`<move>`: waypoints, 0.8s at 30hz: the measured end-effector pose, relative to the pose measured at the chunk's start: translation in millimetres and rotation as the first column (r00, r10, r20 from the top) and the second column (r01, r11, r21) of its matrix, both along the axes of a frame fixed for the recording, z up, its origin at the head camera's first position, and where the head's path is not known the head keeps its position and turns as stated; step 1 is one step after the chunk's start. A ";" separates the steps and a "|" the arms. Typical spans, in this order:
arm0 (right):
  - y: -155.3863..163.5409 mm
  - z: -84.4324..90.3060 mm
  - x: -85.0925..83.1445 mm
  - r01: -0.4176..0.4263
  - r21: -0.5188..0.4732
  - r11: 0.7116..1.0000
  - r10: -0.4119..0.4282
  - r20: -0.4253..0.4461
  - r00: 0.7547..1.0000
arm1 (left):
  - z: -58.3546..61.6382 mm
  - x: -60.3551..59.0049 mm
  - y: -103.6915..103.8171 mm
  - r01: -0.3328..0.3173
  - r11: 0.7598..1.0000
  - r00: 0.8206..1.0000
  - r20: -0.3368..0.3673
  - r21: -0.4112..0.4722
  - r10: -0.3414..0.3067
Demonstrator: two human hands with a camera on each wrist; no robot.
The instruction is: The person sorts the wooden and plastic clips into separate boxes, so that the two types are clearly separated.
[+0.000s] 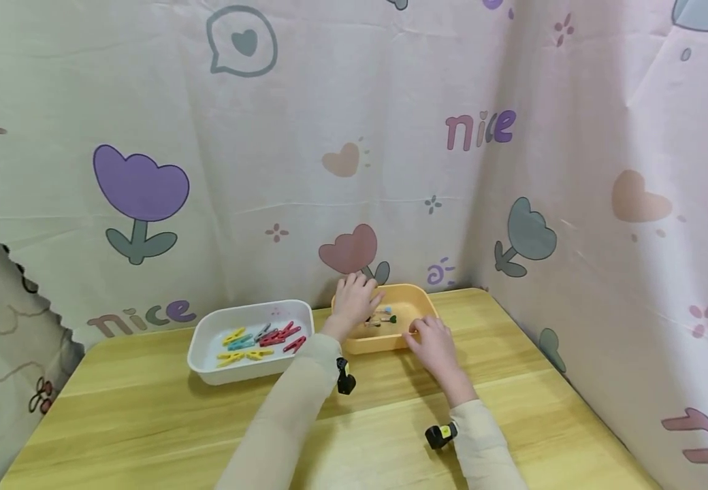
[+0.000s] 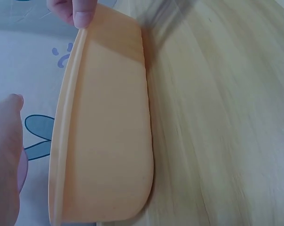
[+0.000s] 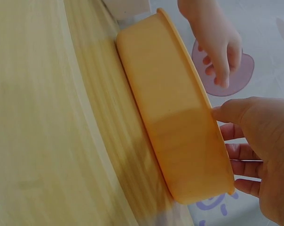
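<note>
A yellow plastic basin (image 1: 369, 346) stands at the back of the table, with several small pieces (image 1: 387, 319) inside it, some with a blue or dark green end. My right hand (image 1: 435, 346) grips the basin's near right rim, thumb (image 3: 229, 109) on the outer side and fingers over the inside, as the right wrist view shows. Over the basin's left side hovers my left hand (image 1: 354, 301), its fingers loosely bent and pointing down. Nothing shows between those fingers in the right wrist view (image 3: 219, 44). The left wrist view catches only the edge of that hand.
To the left stands a white basin (image 1: 231, 376) holding several clothespins (image 1: 259, 340) in red, yellow, teal and grey. My left forearm crosses close to its right side. A patterned curtain (image 1: 268, 170) hangs behind and to the right of the wooden table (image 1: 378, 422).
</note>
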State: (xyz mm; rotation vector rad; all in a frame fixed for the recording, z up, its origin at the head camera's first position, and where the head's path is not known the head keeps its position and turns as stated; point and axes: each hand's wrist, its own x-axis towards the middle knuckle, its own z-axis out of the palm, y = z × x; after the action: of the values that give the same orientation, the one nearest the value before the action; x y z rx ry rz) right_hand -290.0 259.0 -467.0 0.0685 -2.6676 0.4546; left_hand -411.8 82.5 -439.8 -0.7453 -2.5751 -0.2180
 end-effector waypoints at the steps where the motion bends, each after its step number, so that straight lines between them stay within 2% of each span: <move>1: 0.1 0.2 0.0 0.003 -0.002 1.000 -0.003 0.005 1.000 | 0.7 1.8 -1.6 0.006 1.000 1.000 -0.008 0.003 -0.006; 7: 0.2 0.3 0.2 0.008 -0.007 1.000 -0.008 0.013 1.000 | 2.8 10.6 -12.1 0.053 0.998 0.996 -0.078 0.020 -0.051; 16: 1.5 -2.3 -0.5 0.008 -0.016 1.000 -0.008 0.004 1.000 | 8.5 26.7 -36.5 0.116 0.993 0.980 -0.161 -0.005 -0.115; 19: 1.4 -1.6 -0.6 0.003 -0.015 1.000 -0.003 0.007 1.000 | 9.6 31.3 -47.0 0.124 0.992 0.972 -0.197 -0.022 -0.126; 24: 1.0 -0.5 0.4 -0.013 -0.016 1.000 0.013 0.002 1.000 | 7.8 38.6 -68.3 0.121 0.992 0.971 -0.203 -0.041 -0.127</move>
State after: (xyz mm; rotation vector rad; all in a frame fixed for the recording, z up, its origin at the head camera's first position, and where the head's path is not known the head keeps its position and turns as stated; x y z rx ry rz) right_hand -289.7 259.9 -467.5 0.0801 -2.6668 0.4801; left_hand -373.2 14.1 -432.0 -0.8920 -2.3442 -0.1361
